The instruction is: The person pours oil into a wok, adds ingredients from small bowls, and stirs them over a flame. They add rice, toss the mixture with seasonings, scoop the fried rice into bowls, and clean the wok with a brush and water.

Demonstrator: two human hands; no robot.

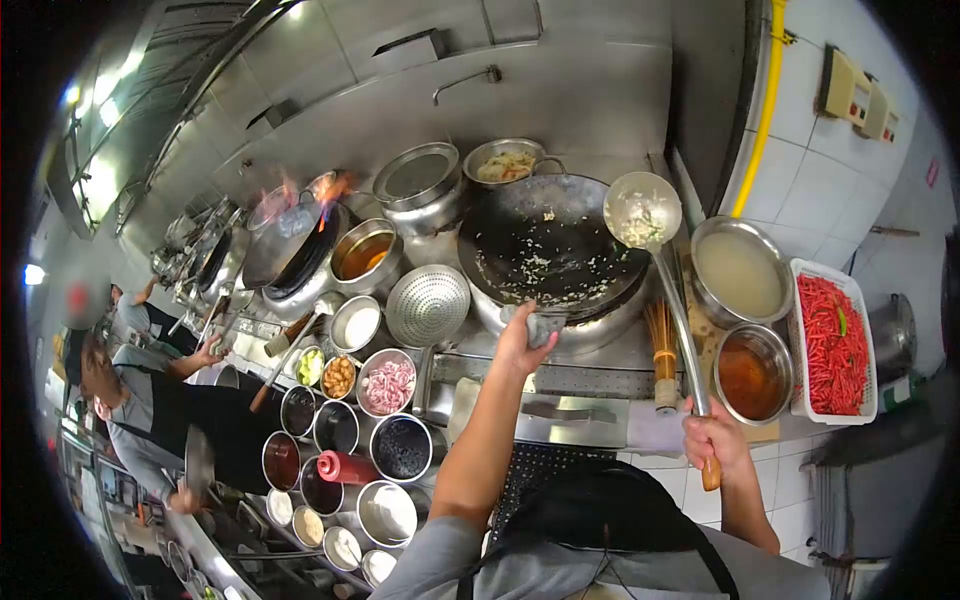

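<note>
My right hand [716,441] is closed around the wooden handle of a long metal ladle [682,320]. The ladle's bowl hangs over the right rim of a black wok [500,215] and carries pale chopped bits with some green. Scattered small white bits cling to the inside of the wok. At the wok's near edge, my left hand [527,343] grips a folded grey cloth [543,328] against the rim; the fingertips are partly hidden. A bamboo brush [662,345] stands just left of the ladle's shaft.
On the right are a bowl of cloudy liquid [740,268], a bowl of brown liquid [753,375] and a white basket [797,300] of red chillies. Left sit a perforated strainer [428,306], a red squeeze bottle [347,467] and several seasoning pots. Co-workers stand farther left, near a flaming wok [270,262].
</note>
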